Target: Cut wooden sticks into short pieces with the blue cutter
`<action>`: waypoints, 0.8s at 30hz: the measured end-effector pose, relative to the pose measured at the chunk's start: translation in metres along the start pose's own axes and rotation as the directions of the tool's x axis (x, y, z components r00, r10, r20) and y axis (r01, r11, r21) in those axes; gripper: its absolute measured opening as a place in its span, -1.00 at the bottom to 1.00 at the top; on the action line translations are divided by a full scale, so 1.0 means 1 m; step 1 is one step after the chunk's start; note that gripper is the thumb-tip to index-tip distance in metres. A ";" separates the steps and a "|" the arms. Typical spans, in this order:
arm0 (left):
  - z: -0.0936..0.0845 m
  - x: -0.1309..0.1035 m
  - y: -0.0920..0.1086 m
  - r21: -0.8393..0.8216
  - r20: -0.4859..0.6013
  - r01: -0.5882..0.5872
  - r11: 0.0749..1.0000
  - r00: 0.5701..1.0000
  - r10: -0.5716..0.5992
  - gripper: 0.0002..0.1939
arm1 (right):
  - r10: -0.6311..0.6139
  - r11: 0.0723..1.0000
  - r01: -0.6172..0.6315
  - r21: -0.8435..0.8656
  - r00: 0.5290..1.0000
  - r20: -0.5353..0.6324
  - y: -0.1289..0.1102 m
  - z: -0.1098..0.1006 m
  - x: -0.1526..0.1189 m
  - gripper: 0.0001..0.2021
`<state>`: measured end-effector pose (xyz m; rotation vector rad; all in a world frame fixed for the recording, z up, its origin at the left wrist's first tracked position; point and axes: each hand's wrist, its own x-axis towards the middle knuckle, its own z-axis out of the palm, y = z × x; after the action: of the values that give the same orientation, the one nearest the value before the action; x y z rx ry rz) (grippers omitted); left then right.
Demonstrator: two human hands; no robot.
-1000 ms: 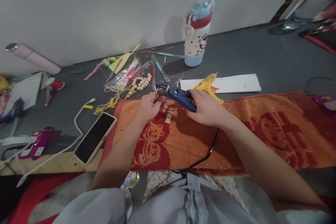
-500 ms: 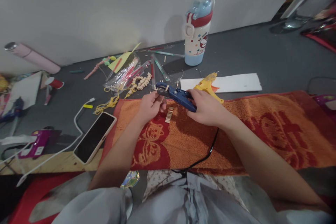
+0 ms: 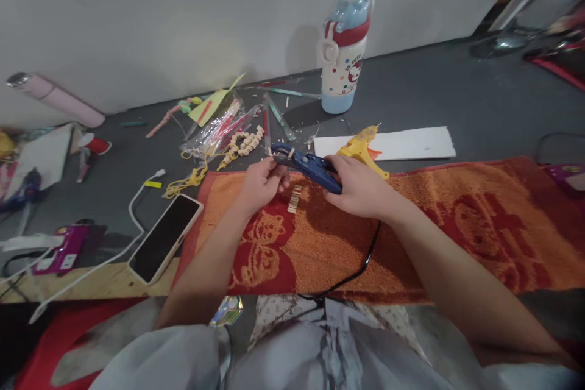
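My right hand (image 3: pixel 359 186) is wrapped round the handles of dark blue hand shears (image 3: pixel 315 172), whose jaws point left. A small pale wooden piece (image 3: pixel 291 153) shows at the jaw end. My left hand (image 3: pixel 264 183) is at the jaws with fingers pinched together; what they hold is too small to make out. Below the shears, a short row of cut wooden pieces (image 3: pixel 294 200) lies on the orange and red towel (image 3: pixel 338 244). Just behind my right hand, a yellow glue gun (image 3: pixel 361 145) rests on a white strip (image 3: pixel 415 144).
A cartoon water bottle (image 3: pixel 345 67) stands at the back. Left of my hands are a phone (image 3: pixel 165 239), a white cable (image 3: pixel 133 207), yellow cord (image 3: pixel 187 183), a string of small wooden pieces (image 3: pixel 247 143) and plastic packets (image 3: pixel 219 125). A black cord (image 3: pixel 361 271) crosses the towel.
The thin pale piece that showed at my left fingers is no longer visible there, and those fingers have shifted slightly. The shears and my right hand stay in nearly the same place.
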<state>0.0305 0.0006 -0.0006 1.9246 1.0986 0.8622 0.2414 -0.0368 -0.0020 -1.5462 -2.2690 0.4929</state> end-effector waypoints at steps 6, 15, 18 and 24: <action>0.001 -0.001 -0.004 -0.053 -0.008 0.012 0.999 1.000 -0.013 -0.81 | -0.002 1.000 0.002 0.020 1.000 -0.001 -0.001 0.000 0.000 -0.69; 0.002 -0.001 -0.006 -0.035 -0.035 -0.040 0.999 0.999 0.039 -0.84 | 0.000 1.000 0.000 0.011 1.000 0.012 0.001 0.000 0.000 -0.70; 0.002 -0.001 -0.007 -0.013 -0.034 -0.042 0.999 0.999 0.042 -0.83 | 0.004 1.000 -0.004 0.006 1.000 0.025 0.002 -0.001 0.000 -0.71; 0.001 -0.001 -0.007 0.068 -0.025 -0.027 0.997 0.999 0.028 -0.76 | 0.019 1.000 -0.019 -0.017 1.000 0.024 0.003 0.000 0.000 -0.73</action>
<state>0.0280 0.0020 -0.0074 1.9932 1.1319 0.8772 0.2436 -0.0356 -0.0033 -1.5796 -2.2846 0.5013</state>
